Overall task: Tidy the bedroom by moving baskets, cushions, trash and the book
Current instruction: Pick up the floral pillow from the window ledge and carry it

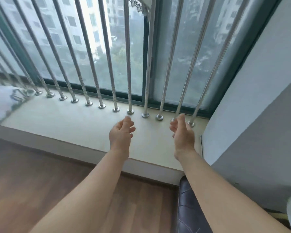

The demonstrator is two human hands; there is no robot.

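Observation:
Both my arms reach forward over a pale window sill [62, 121]. My left hand [121, 134] hovers above the sill with fingers loosely curled and apart, holding nothing. My right hand [182, 132] is held palm inward near the bases of the metal bars, fingers apart and empty. A blurred, light patterned cushion or cloth [5, 100] lies on the sill at the far left. No basket, trash or book is in view.
Vertical metal bars [129, 64] stand along the sill in front of the window. A grey wall [259, 106] closes the right side. A dark blue padded object [190, 207] stands on the wooden floor [40, 179] under my right forearm.

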